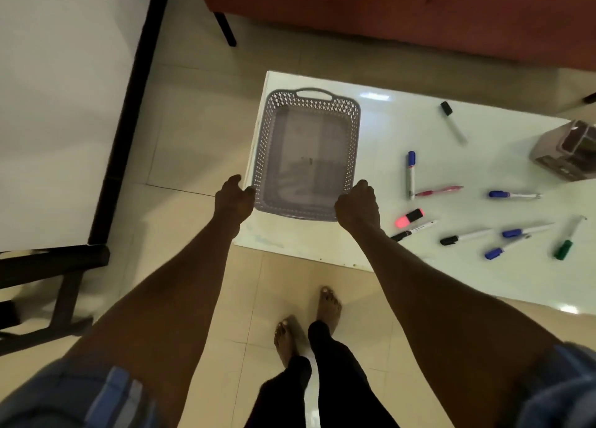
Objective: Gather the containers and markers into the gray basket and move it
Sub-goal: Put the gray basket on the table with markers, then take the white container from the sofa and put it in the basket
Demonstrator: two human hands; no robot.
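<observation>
The gray basket [311,105], an empty lattice-walled tub with a handle at its far end, stands on the left end of a low white table [403,124]. My left hand [233,198] grips its near left corner and my right hand [356,205] grips its near right corner. Several markers lie scattered on the table to the right, among them a blue-capped marker [411,172], a pink highlighter [409,218], a black-capped marker [453,121] and a green marker [569,239]. A beige compartmented container [567,150] stands at the table's right end.
A red sofa [387,8] runs along the far side of the table. A white surface with a dark frame [48,105] fills the left. My bare feet [327,305] stand on the tiled floor in front of the table.
</observation>
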